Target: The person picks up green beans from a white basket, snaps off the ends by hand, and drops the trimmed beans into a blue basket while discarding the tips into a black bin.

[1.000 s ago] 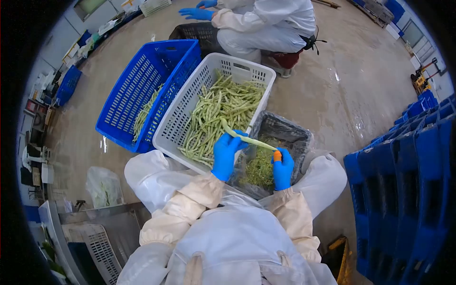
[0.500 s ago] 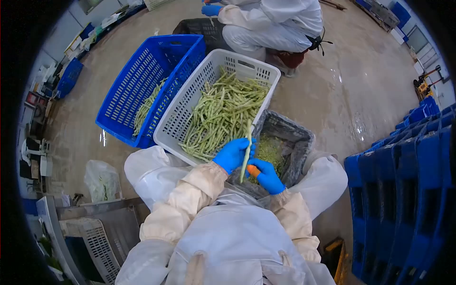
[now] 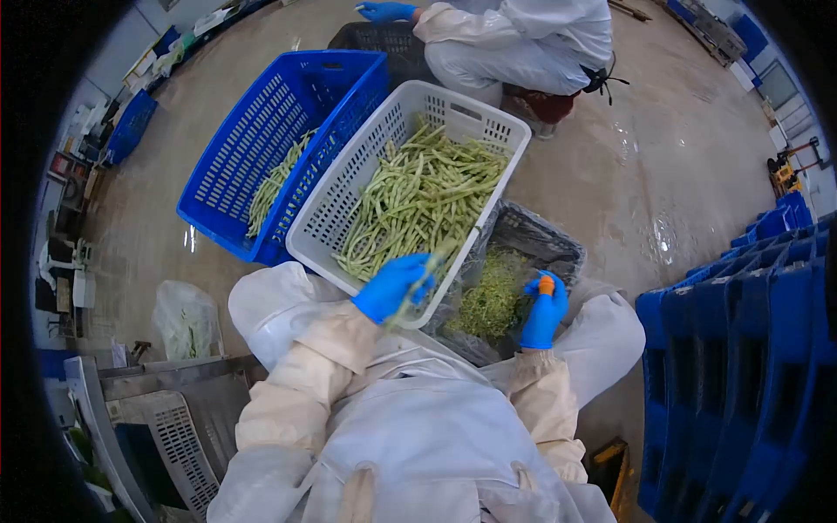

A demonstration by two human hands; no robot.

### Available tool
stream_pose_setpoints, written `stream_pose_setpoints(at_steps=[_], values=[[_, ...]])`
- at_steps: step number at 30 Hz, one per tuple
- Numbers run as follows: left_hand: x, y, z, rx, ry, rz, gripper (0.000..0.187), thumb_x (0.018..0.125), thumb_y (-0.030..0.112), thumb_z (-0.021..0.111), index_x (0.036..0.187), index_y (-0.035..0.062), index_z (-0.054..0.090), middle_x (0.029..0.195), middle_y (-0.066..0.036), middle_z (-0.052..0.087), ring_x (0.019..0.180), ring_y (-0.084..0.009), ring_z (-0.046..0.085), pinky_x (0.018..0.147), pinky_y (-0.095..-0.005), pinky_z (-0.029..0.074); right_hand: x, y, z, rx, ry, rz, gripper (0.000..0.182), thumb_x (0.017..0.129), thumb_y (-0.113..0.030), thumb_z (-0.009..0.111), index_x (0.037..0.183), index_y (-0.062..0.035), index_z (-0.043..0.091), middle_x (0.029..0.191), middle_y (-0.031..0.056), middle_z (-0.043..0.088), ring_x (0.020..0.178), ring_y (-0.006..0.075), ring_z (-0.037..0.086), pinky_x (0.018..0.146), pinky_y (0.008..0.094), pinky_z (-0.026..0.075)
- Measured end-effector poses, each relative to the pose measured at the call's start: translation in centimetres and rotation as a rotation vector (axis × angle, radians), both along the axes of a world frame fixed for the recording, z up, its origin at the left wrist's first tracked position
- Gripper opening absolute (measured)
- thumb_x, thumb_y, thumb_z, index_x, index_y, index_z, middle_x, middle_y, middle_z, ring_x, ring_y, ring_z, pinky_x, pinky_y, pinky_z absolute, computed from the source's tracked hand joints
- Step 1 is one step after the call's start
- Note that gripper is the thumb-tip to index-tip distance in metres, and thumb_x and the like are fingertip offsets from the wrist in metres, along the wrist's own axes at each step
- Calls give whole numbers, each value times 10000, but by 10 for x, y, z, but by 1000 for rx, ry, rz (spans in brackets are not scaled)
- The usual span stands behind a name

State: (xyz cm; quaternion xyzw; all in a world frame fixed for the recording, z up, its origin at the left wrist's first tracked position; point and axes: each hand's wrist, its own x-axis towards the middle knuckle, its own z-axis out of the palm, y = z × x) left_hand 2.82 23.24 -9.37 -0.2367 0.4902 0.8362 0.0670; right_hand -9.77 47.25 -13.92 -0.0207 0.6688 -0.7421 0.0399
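Observation:
My left hand (image 3: 394,289) is closed around a long green bean (image 3: 443,254), blurred by motion, over the near side of the white crate (image 3: 305,228). Many pale green beans (image 3: 427,196) lie heaped inside that crate. To the right, my right hand (image 3: 544,317) is curled above the right side of a bin lined with dark plastic (image 3: 558,251). A small orange piece (image 3: 547,284) shows between its thumb and fingers; its kind cannot be made out. Green trimmings (image 3: 490,301) cover the bottom of the bin.
A blue crate (image 3: 253,148) with some beans stands left of the white one. Beyond, a person in white (image 3: 523,48) sits beside a dark crate (image 3: 384,48). Blue pallets (image 3: 732,375) are stacked at right. A clear plastic bag (image 3: 185,321) lies at left.
My left hand has moved left with the bean, over the white crate's near edge. My right hand has moved right, away from the bean, uncovering the trimmings. The other person's gloved hand has shifted.

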Motion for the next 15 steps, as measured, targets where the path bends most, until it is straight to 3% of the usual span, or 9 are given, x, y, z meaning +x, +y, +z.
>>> stream_pose_setpoints(at_steps=[4,5,6,7,8,9,11,13,15], values=[[16,-109,55,-452,-16,420,262,860,230,528,1046,49,567,761,-13,567,647,-90,499,558,-224,409,-8,16,-31,190,-72,-44,170,885,-117,499,958,18,571,705,86,591,594,151,549,575,304,457],[21,-166,60,-727,-19,379,186,866,212,521,983,77,574,744,5,550,653,-82,488,571,-224,399,-5,20,-43,558,107,32,188,862,-116,506,979,14,575,701,123,605,597,203,574,566,343,462],[18,-180,93,-725,-17,568,230,874,208,521,1033,50,572,817,-24,583,730,-107,534,642,-230,431,-2,19,-51,920,295,114,213,840,-114,513,1000,9,579,697,159,619,600,254,600,557,382,466],[21,-225,89,-1001,77,634,278,869,188,524,1088,19,552,866,-70,608,763,-165,567,693,-269,455,2,14,-39,1213,290,193,192,797,-156,544,921,-25,611,700,192,614,632,335,608,543,452,458],[24,-268,85,-1277,174,686,332,865,167,527,1144,-12,532,915,-115,632,795,-223,600,744,-309,480,5,12,-36,1215,288,209,192,797,-156,544,921,-25,611,700,192,614,632,335,608,543,452,458],[17,-281,84,-1276,158,688,332,865,167,527,1144,-12,532,915,-115,632,795,-223,600,744,-309,480,7,10,-37,1354,288,300,161,793,-178,556,853,-39,610,682,183,612,615,344,602,532,462,454],[2,-298,84,-2334,-52,560,370,872,217,516,1141,-37,525,979,-190,621,893,-316,601,837,-367,458,9,5,-32,1476,293,387,193,787,-244,577,697,-74,587,645,169,607,602,362,595,520,478,449],[-24,-280,12,-1728,-71,338,372,874,278,506,1104,-9,556,980,-209,607,892,-360,589,820,-409,453,7,-3,-24,1498,240,436,149,769,-216,590,718,-76,593,655,168,604,605,359,593,523,472,448],[-52,-219,-39,-1623,-68,-264,313,843,300,510,963,23,591,938,-204,604,872,-371,579,763,-452,452,7,-8,-30,1527,185,483,110,752,-187,603,738,-78,599,665,166,601,609,357,591,526,466,447]])
